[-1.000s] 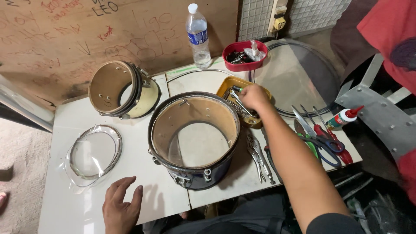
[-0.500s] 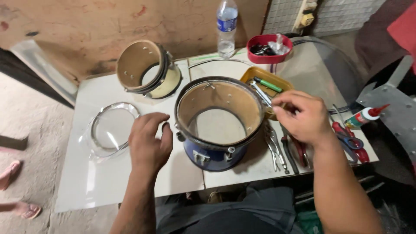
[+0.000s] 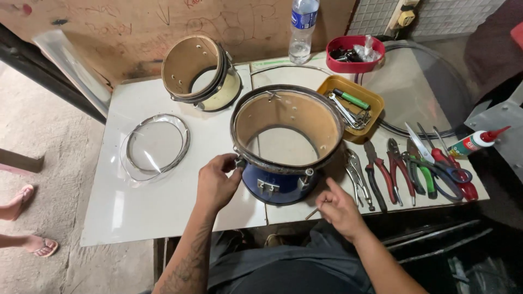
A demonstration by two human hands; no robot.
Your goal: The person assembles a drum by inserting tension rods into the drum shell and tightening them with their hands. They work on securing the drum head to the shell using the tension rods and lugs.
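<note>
The blue drum shell (image 3: 283, 147) stands on the tabletop (image 3: 163, 201), stiff and probably rather heavy, best held by its metal rim, where the left hand (image 3: 217, 184) fingers pinch a lug, while the right hand (image 3: 339, 208) holds a thin rod.

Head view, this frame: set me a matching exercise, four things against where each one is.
Things:
1. blue drum shell
2. water bottle
3. clear drum head
4. pliers

Places:
A. lying flat on the white table, left of the hands
B. upright at the table's far edge
C. in a row at the table's right
D. between the left hand and right hand

Pairs: 1-D, 2-B, 3-A, 4-C
</note>
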